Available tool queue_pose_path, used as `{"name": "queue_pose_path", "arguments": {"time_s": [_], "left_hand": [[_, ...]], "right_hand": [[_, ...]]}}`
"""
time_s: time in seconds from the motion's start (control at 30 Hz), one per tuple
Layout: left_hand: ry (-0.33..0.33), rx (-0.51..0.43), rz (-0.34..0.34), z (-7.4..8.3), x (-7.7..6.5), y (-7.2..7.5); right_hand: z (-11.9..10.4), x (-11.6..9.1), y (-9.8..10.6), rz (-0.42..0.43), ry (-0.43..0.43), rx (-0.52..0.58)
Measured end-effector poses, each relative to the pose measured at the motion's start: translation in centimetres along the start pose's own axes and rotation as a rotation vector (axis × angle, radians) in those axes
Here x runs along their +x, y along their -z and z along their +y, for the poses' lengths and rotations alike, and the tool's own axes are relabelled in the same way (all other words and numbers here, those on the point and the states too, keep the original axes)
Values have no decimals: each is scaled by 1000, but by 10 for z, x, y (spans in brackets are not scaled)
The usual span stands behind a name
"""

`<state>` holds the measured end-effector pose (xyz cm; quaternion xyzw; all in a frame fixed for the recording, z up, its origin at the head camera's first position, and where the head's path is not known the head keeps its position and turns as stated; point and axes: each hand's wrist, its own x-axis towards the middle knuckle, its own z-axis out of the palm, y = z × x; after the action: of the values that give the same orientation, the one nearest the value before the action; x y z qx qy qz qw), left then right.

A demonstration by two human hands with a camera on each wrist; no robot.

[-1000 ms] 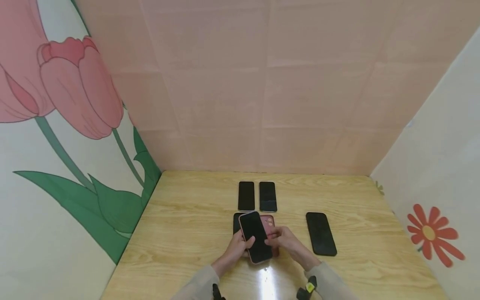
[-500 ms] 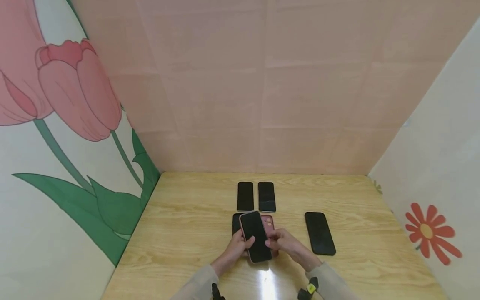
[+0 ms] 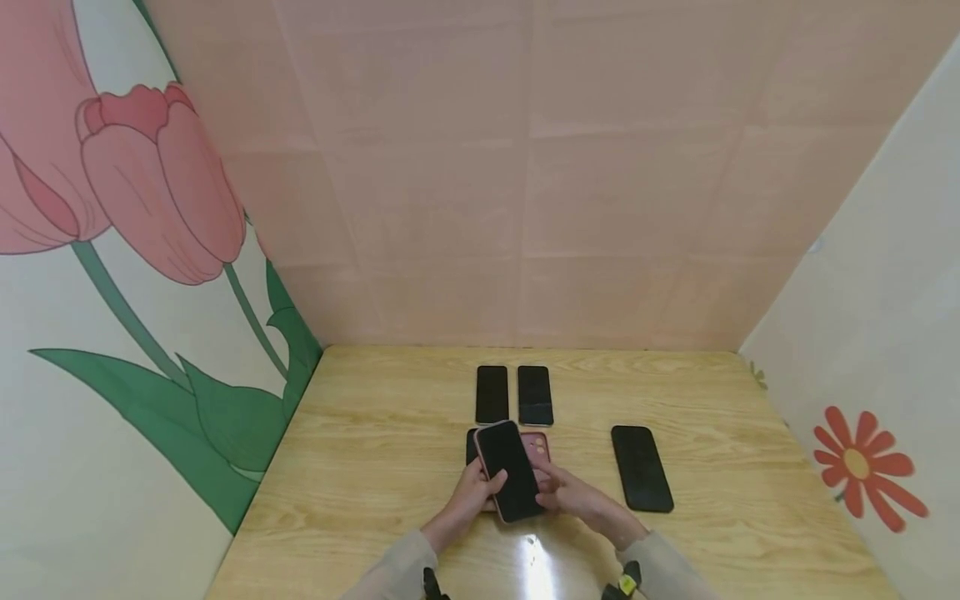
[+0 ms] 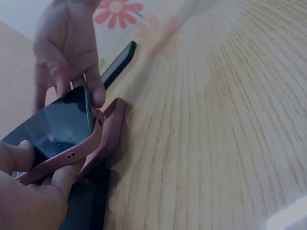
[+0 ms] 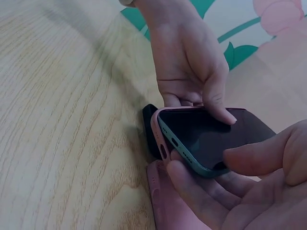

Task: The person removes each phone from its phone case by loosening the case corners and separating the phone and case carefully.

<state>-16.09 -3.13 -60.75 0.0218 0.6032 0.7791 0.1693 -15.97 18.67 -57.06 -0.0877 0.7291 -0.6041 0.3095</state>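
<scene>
A smartphone [image 3: 507,473] with a dark screen and green edge sits partly out of a pink phone case [image 5: 156,125]; at its lower end the green edge stands clear of the case rim. My left hand [image 3: 469,495] grips phone and case together, thumb over the screen and fingers underneath. At the lower right corner, my right hand [image 3: 576,498] pinches the phone, its thumb on the screen edge and its fingers below. Beneath them a second pink phone case [image 5: 173,206] lies on the table, partly covered. Beside it is a dark phone [image 4: 86,201], mostly hidden.
Two black phones [image 3: 492,394] lie side by side toward the back of the wooden table [image 3: 375,433]. Another black phone [image 3: 642,468] rests to the right. A pink back wall [image 3: 450,208] and flower-printed side walls enclose the table.
The right hand's fingers have shifted at the phone's right edge, with the index finger now straighter. The held phone has moved slightly left. The phones on the table stay put.
</scene>
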Motion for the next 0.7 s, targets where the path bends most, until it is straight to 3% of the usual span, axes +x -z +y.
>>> {"name": "queue_pose_path", "arguments": {"time_s": [0.2,0.5,0.7], "left_hand": [[5,-1,-9,1,-3,1],[104,3,-17,5,-4,5],[125,-17,-36,3,-4,6]], "right_hand": [[1,0,1,-47,17,34],[7,4,0,-10,25,99],[8,3,-1,35,2,94]]}}
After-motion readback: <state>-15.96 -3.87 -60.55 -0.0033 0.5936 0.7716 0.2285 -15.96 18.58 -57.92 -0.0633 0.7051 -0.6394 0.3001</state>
